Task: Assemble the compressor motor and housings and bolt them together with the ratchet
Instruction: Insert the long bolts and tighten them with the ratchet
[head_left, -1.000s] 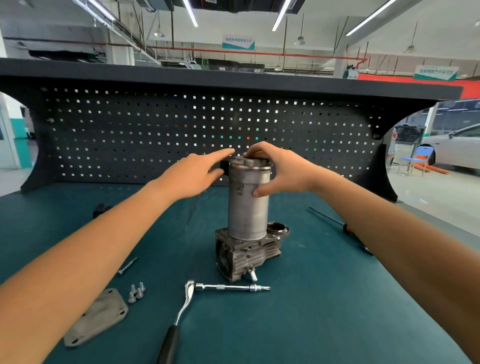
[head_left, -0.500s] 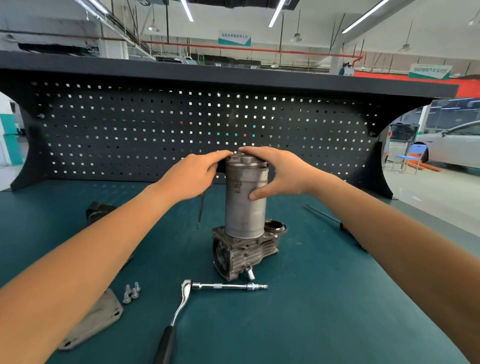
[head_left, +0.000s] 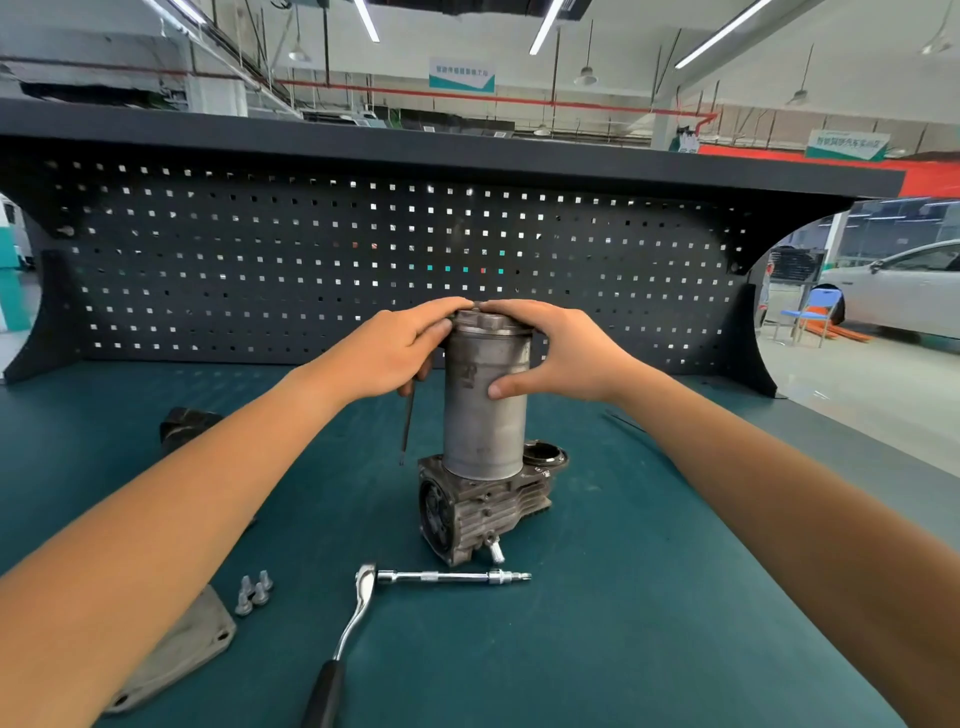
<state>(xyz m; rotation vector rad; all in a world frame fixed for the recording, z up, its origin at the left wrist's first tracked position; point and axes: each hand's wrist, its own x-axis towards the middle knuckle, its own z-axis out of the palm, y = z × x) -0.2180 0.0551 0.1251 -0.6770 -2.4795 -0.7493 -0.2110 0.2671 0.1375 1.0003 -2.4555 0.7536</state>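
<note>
The tabletop (head_left: 649, 649) carries the stack at its middle, nearer the back edge than the front. The motor can (head_left: 485, 415) stands upright on the cast housing (head_left: 483, 512), with an end cap (head_left: 491, 325) on top.

Steel can on ribbed casting looks heavy, rigid and top-heavy for its small foot. The can's wall is smooth and likely slick, so the cap's rim and the housing's ribs are the surer holds.

The right hand (head_left: 563, 353) wraps the top of the can, thumb pressed on the wall, fingers curled over the cap. The left hand (head_left: 395, 353) has its fingers bent against the cap's left rim. A thin rod (head_left: 407, 421) hangs below its palm, apparently a long bolt pinched in the lower fingers, though the grip itself is hidden.

The ratchet (head_left: 358, 608) lies near the front edge, just in front of the housing. The flat cover plate (head_left: 176, 654) sits toward the front left corner, with short bolts (head_left: 254, 592) just beside it. These are small and will roll easily.
</note>
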